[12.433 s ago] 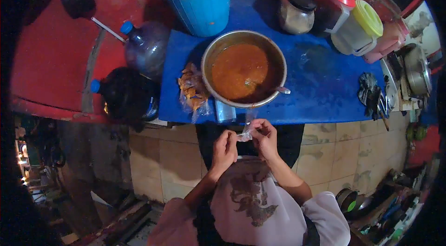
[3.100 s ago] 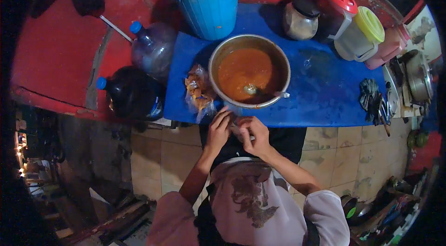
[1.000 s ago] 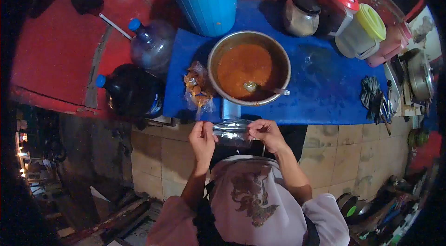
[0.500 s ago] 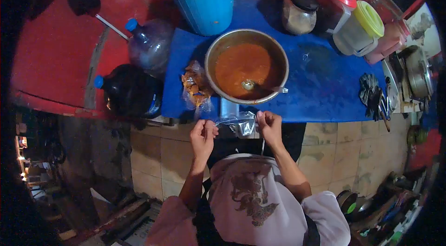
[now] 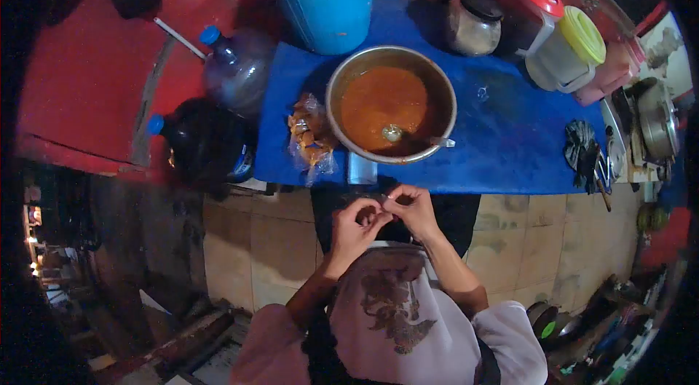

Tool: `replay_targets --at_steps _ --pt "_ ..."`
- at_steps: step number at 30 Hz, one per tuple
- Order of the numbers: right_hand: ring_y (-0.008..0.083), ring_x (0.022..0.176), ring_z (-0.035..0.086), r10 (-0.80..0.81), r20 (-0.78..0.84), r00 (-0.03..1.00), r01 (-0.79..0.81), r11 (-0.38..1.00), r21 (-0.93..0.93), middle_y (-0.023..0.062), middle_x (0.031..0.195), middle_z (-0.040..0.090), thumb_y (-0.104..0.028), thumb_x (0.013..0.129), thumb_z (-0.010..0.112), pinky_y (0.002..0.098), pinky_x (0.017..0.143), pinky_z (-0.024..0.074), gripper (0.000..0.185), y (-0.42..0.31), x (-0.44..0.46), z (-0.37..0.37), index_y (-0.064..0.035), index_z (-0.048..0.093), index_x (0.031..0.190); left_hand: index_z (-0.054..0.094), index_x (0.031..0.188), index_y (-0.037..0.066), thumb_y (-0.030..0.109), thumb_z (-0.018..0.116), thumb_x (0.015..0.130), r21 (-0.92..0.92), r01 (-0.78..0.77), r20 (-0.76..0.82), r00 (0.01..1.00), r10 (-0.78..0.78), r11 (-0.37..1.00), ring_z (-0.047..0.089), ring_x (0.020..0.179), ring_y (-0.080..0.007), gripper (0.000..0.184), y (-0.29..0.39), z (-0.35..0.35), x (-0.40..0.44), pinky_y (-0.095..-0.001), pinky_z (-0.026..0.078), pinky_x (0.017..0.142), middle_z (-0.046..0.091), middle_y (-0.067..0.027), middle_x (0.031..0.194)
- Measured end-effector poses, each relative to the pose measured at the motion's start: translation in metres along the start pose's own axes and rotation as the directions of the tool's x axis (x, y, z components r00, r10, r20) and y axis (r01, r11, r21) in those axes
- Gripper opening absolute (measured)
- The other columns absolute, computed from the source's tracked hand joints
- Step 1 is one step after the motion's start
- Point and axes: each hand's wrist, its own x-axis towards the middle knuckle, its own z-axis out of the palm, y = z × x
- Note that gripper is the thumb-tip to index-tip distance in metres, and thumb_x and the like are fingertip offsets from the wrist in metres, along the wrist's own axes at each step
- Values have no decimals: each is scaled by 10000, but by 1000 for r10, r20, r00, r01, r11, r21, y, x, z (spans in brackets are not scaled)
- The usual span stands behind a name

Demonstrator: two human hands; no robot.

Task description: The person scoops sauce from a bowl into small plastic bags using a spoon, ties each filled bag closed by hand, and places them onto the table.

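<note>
Close together in front of my chest, my left hand and my right hand have their fingertips pinched and nearly touching. Between them is the clear plastic bag, of which hardly anything shows against the dark clothing. Just beyond my hands, at the table edge, stands a metal pot of orange-red sauce, its flat handle pointing toward me. A metal ladle rests in the sauce and leans on the right rim. Left of the pot lies a clear bag of orange-brown pieces.
A blue lidded bucket stands behind the pot. Two large bottles are on the left. Along the back right are a black-lidded jar and several pitchers. A black glove and utensils lie at the right table end.
The clear bag was stretched between my separated hands. Now my hands have come together, the left moving right and the bag almost out of sight. The view has shifted slightly.
</note>
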Motion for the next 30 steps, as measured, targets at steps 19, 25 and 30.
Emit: replay_targets --at_steps 19,25,30 --pt "78 463 498 -15 -186 982 18 1000 17 36 784 640 58 806 573 210 394 377 119 -23 -15 -9 -8 624 890 571 966 55 158 414 992 -386 238 452 891 -43 891 431 561 -33 189 -19 3 -6 -190 361 494 539 6 809" --pt "71 353 359 325 550 769 -612 623 487 17 619 531 4 818 553 210 317 219 113 -12 -29 -24 -9 592 923 495 947 116 251 451 977 -630 612 583 780 -229 479 340 515 -31 146 -39 -4 12 -191 271 443 440 52 731" --pt "65 474 431 194 195 961 -253 902 350 13 649 571 -107 871 626 204 412 297 96 -26 -19 -8 -12 639 868 530 923 106 228 516 939 -727 554 555 822 -128 406 363 543 -26 125 -45 11 2 -202 279 461 452 52 695"
